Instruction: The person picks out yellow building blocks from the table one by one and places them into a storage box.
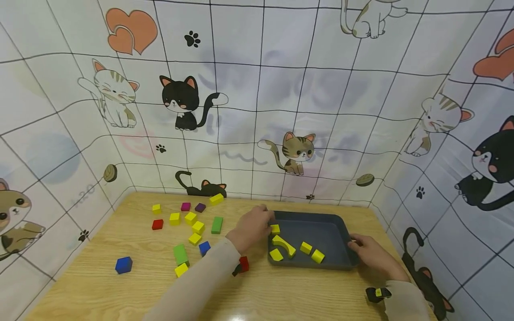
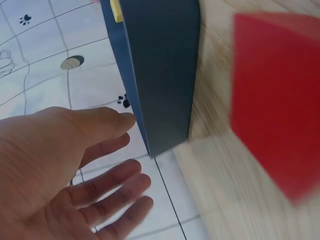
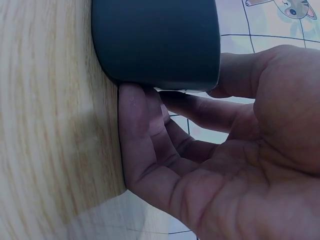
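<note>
A dark grey rectangular tray (image 1: pixel 325 232) lies on the table with several yellow blocks inside, among them a yellow arch block (image 1: pixel 286 246). My right hand (image 1: pixel 374 255) grips its right side, the thumb over the rim and the fingers (image 3: pixel 134 107) bent against the outer wall, low by the tabletop. At the far left corner is my left hand (image 1: pixel 252 226), thumb tip right at the tray's edge. In the left wrist view its fingers (image 2: pixel 117 182) are loosely spread with nothing between them. A red block (image 2: pixel 275 100) looms close beside the tray there.
Left of the tray, loose blocks are scattered: several yellow cubes (image 1: pixel 174 219), green blocks (image 1: pixel 180 254), a blue cube (image 1: pixel 123 265), a small red block (image 1: pixel 157 224) and a purple one (image 1: pixel 200 207). Behind the wooden table (image 1: pixel 301 294) hangs a cat-patterned sheet (image 1: pixel 241 89).
</note>
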The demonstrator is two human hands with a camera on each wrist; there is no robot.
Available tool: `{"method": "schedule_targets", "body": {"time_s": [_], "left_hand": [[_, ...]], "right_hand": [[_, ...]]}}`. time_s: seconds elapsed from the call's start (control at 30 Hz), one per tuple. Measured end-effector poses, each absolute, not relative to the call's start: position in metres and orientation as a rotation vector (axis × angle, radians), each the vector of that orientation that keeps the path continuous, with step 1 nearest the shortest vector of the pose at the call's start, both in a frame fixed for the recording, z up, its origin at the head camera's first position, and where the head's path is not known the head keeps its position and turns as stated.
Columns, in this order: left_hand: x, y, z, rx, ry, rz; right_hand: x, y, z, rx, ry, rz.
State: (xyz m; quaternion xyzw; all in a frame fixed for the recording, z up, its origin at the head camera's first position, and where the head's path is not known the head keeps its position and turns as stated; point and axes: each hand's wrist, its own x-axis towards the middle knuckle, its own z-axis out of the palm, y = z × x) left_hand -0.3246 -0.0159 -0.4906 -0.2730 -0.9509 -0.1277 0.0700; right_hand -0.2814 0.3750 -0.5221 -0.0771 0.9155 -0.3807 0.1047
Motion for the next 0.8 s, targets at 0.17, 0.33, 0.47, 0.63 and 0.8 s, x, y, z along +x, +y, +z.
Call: {"method": "schedule_targets", "body": {"time_s": [0.17, 0.33, 0.47, 0.63, 0.8], "left_hand": [[-0.318, -0.045, -0.489, -0.702, -2.857, -0.389], [-0.313, -0.078, -0.489, -0.571, -2.866, -0.446], [-0.31, -0.108, -0.489, -0.459, -2.902, -0.457], [-0.307, -0.143, -0.49, -0.361, -2.913, -0.457], [-0.304, -0.169, -0.492, -0.327, -2.919, -0.465]], "right_hand": [[-0.28, 0.375, -0.522, -0.24, 2.715, -1.111], [-0.281, 0.376, -0.524, -0.233, 2.704, -1.136], [-0.282, 0.378, -0.526, -0.223, 2.7, -1.135], [-0.284, 0.379, -0.527, -0.215, 2.685, -1.138], [-0.284, 0.379, -0.527, -0.21, 2.686, -1.134]]}}
